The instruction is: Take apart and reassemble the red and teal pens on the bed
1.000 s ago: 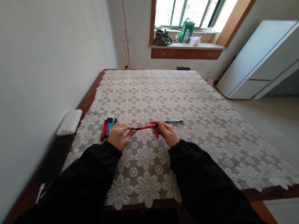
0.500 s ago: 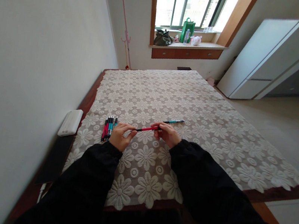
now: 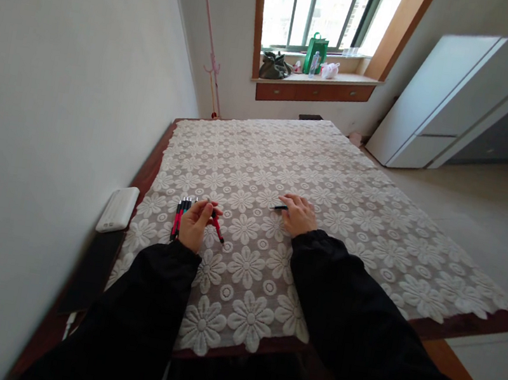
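My left hand (image 3: 195, 224) is closed, pinching a red and black pen (image 3: 217, 230) that slants down to the right. Just behind it, a row of pens (image 3: 177, 219) lies side by side on the tablecloth, partly covered by the hand. To the right, my right hand (image 3: 299, 215) rests low over the cloth with its fingers curled round a second pen (image 3: 279, 207). Only that pen's dark tip end shows; the rest is hidden under the hand.
A flower-patterned lace tablecloth (image 3: 246, 266) covers the table. At the left edge lie a white power bank (image 3: 118, 210) and a flat black device (image 3: 94, 271) with a white cable. Beyond are a window sill with bags and a white fridge (image 3: 441, 104).
The red pen, held between both hands before, is now in my left hand alone, tilted downward. My right hand has let go of it and moved right, onto the teal pen on the cloth.
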### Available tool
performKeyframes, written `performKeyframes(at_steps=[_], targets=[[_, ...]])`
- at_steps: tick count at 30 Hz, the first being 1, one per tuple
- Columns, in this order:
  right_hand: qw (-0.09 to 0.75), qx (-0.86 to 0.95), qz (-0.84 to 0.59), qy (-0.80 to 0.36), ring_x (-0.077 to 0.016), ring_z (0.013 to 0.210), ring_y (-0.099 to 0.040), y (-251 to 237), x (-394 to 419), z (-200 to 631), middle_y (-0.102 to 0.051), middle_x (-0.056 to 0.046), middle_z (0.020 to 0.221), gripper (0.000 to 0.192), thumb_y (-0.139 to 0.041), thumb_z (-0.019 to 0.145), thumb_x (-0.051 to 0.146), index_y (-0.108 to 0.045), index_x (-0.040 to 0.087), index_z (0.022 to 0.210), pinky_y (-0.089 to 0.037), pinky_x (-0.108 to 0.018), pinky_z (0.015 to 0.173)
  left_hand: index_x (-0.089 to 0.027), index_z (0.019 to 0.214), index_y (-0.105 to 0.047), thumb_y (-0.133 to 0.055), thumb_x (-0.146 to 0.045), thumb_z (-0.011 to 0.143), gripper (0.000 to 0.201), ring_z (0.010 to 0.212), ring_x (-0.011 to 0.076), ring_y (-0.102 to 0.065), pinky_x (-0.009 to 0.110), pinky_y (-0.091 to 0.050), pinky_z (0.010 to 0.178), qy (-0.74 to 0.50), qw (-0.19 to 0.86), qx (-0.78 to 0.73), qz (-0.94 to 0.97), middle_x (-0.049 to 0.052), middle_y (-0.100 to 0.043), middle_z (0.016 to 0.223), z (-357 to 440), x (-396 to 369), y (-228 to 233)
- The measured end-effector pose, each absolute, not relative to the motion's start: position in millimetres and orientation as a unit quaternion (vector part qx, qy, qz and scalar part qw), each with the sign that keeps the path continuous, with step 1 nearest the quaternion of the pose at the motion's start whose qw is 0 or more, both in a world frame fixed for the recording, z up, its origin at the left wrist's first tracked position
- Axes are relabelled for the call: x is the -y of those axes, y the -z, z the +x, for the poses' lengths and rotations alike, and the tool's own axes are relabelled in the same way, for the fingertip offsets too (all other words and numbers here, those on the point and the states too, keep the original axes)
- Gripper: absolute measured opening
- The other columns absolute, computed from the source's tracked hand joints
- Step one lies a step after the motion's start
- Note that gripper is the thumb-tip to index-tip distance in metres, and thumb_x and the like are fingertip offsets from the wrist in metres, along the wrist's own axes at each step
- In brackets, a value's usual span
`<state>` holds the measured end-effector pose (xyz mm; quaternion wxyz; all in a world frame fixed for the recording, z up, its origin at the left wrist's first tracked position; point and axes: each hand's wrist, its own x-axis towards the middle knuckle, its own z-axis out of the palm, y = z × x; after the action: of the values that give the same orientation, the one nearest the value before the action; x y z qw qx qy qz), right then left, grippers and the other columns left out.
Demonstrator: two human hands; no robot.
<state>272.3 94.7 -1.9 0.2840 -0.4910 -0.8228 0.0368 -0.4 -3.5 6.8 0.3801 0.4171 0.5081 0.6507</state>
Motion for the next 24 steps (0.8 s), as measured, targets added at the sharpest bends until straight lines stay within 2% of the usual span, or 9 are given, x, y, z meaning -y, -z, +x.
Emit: performKeyframes(at_steps=[4,8,12,17,21,24], targets=[[0.248,0.826,-0.505,-0.038,-0.0289,0.105,-0.055,3,-97,275,-0.069,-0.008,0.108,0.017,-0.059,0.086,0.02,-0.071,0.023,0.098,-0.035,-0.046,0.096,-0.016,0.104,-0.062,-0.072,-0.053,0.076,0.048,0.068,0.0153,-0.067,0.025,-0.052,0.058,-0.595,0.434,-0.519,0.433,0.007,-0.074,0.084,4,6,-9],[0.254,0.841,-0.477,-0.04,-0.0258,0.102,-0.056,-3,-93,271,-0.069,-0.006,0.102,0.018,-0.057,0.09,0.021,-0.069,0.025,0.103,-0.036,-0.042,0.093,-0.017,0.102,-0.058,-0.076,-0.05,0.072,0.048,0.074,0.0177,-0.069,0.027,-0.053,0.061,-0.588,0.455,-0.521,0.419,0.01,-0.076,0.092,5,5,-9],[0.237,0.842,-0.484,-0.036,-0.0267,0.104,-0.056,-1,-95,274,-0.07,-0.006,0.104,0.019,-0.058,0.089,0.018,-0.071,0.025,0.1,-0.035,-0.044,0.095,-0.019,0.095,-0.052,-0.076,-0.046,0.073,0.043,0.083,0.0188,-0.07,0.024,-0.051,0.059,-0.615,0.45,-0.511,0.399,0.012,-0.076,0.1,5,4,-9],[0.256,0.834,-0.488,-0.036,-0.0268,0.106,-0.055,1,-98,277,-0.069,-0.006,0.108,0.021,-0.057,0.09,0.017,-0.072,0.026,0.102,-0.033,-0.046,0.1,-0.018,0.088,-0.056,-0.08,-0.042,0.068,0.04,0.076,0.0175,-0.069,0.026,-0.054,0.057,-0.578,0.472,-0.524,0.411,0.011,-0.074,0.103,8,7,-11],[0.324,0.863,-0.382,-0.064,-0.0222,0.107,-0.056,-11,-82,265,-0.068,-0.007,0.111,0.024,-0.052,0.095,0.022,-0.068,0.023,0.113,-0.038,-0.039,0.097,-0.017,0.084,-0.067,-0.08,-0.041,0.069,0.032,0.06,0.0134,-0.063,0.022,-0.048,0.049,-0.498,0.404,-0.582,0.5,0.003,-0.07,0.076,10,12,-13],[0.277,0.918,-0.265,-0.098,-0.023,0.103,-0.057,-15,-62,251,-0.068,-0.008,0.11,0.033,-0.061,0.091,0.041,-0.064,0.022,0.118,-0.04,-0.039,0.093,-0.018,0.082,-0.071,-0.077,-0.035,0.074,0.02,0.063,0.011,-0.061,0.021,-0.047,0.052,-0.44,0.316,-0.588,0.6,0.003,-0.069,0.082,14,18,-16]])
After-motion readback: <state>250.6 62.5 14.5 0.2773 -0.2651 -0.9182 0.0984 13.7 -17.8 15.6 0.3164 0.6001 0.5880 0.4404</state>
